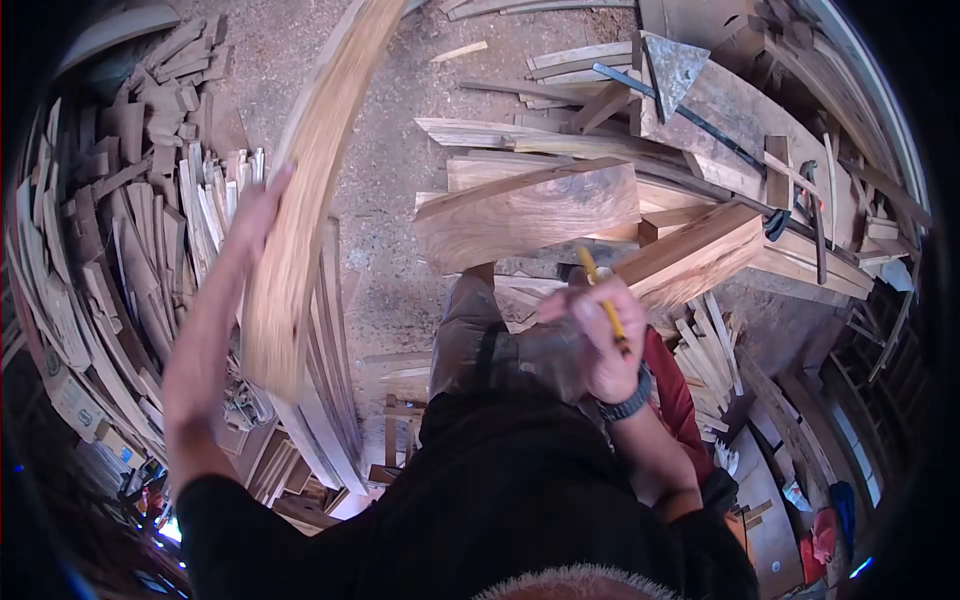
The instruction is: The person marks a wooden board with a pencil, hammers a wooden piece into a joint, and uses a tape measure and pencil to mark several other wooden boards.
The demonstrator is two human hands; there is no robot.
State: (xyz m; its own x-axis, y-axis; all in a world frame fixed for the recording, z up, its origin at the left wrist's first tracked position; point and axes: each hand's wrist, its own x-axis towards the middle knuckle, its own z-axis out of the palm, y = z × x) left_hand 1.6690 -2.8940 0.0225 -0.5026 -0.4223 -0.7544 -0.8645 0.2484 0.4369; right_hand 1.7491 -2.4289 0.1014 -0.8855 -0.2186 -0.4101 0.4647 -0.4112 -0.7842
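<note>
My left hand (262, 215) is at the left edge of a long, pale wooden board (318, 170), which is blurred by motion and runs from the top of the view down to the lower left. How its fingers meet the board is not clear. In front of my body, my right hand (605, 325) is closed around a yellow pencil or marker (603, 300), and a dark watch sits on that wrist. Just beyond it lie a thick wooden block (530, 215) with visible grain and a second block (695, 255) to its right.
Stacked offcuts (130, 230) line the left side. At the upper right, a metal triangle (678, 72), a dark bar (690, 120) and a hammer (815, 215) rest on planks. More wood strips (705, 365) lie at the right.
</note>
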